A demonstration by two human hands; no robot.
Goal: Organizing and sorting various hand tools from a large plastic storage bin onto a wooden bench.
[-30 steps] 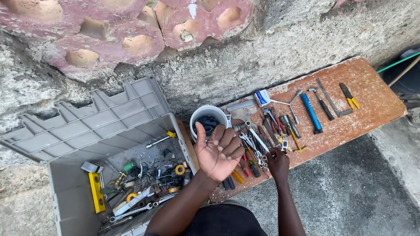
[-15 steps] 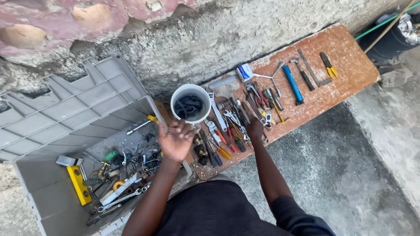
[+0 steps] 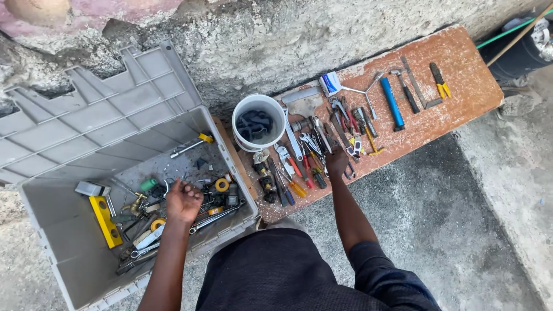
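**Picking from the bin, one tool at a time**

Rough concrete wall behind, grey floor below; we stand over a reddish board worktop [image 3: 461, 57] laid with tools and a grey plastic bin [image 3: 69, 259] with its lid thrown back. Left hand [image 3: 183, 201] hangs inside the bin, fingers loosely curled over the loose tools [image 3: 150, 224], gripping nothing we can make out. Right hand [image 3: 337, 164] rests on the row of pliers and wrenches [image 3: 311, 150] beside the white bucket [image 3: 259, 124]; whether it pinches one, we cannot tell. We judge it best to lift singly, clear of tangled neighbours.
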